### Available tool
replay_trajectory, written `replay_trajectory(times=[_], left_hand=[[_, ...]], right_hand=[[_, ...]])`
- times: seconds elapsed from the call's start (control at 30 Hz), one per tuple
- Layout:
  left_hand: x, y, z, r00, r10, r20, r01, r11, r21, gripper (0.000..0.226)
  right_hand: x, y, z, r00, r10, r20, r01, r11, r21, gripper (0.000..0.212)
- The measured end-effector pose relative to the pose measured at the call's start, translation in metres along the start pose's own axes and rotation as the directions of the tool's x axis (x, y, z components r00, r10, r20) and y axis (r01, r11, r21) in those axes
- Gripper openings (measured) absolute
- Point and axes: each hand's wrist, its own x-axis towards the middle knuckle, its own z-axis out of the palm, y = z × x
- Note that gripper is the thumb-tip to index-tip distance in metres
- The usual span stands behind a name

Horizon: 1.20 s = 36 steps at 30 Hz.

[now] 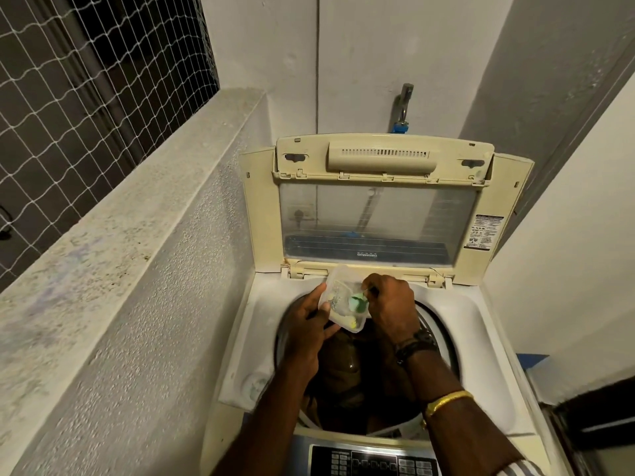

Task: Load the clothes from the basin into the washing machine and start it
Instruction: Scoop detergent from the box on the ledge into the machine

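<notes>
Dark clothes (pixel 343 372) indistinct inside washing machine (pixel 481 338)

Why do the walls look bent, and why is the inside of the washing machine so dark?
Head view: the wide-angle lens bows straight edges such as the ledge and the open lid; dim light leaves the clothes in the drum as brown shadow; the lid's clear window looks hazy.
</notes>
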Motion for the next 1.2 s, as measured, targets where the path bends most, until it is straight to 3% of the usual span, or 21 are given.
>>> replay_trajectory(times=[0.2, 0.33, 0.47, 0.63, 0.77, 0.9, 1.1, 1.2], left_hand=[[0.0, 0.003, 0.011, 0.999, 0.041, -0.019, -0.04, 0.998, 0.041, 0.042], [0.002, 0.003, 0.014, 0.997, 0.064, -0.04, -0.061, 0.996, 0.072, 0.043], [0.004, 0.001, 0.013, 0.997, 0.071, -0.043, -0.067, 0.995, 0.078, 0.043], [0.0, 0.0, 0.012, 0.999, 0.036, -0.035, -0.036, 0.999, 0.002, 0.043], [-0.001, -0.001, 0.011, 0.999, 0.003, -0.044, -0.007, 0.997, -0.08, 0.04], [0.002, -0.006, 0.007, 0.993, -0.032, -0.113, 0.013, 0.986, -0.168, 0.042], [0.008, -0.016, -0.003, 0.974, -0.109, -0.197, 0.064, 0.974, -0.218, 0.034], [0.011, -0.019, -0.007, 0.963, -0.126, -0.236, 0.071, 0.971, -0.23, 0.036]], right_hand=[[-0.002, 0.005, 0.007, 0.991, 0.104, 0.08, -0.103, 0.995, -0.015, 0.019], [-0.004, 0.008, 0.01, 0.95, 0.275, 0.149, -0.291, 0.951, 0.105, 0.02], [-0.008, 0.007, 0.005, 0.849, 0.453, 0.271, -0.526, 0.775, 0.351, 0.021], [-0.005, 0.009, 0.016, 0.739, 0.548, 0.391, -0.66, 0.475, 0.582, 0.021], [-0.008, 0.01, 0.012, 0.685, 0.543, 0.485, -0.695, 0.287, 0.659, 0.02], [-0.008, 0.012, 0.008, 0.666, 0.556, 0.497, -0.677, 0.172, 0.715, 0.02], [-0.003, 0.021, -0.002, 0.659, 0.629, 0.412, -0.59, 0.093, 0.802, 0.015], [-0.002, 0.023, -0.004, 0.656, 0.684, 0.32, -0.527, 0.111, 0.843, 0.014]])
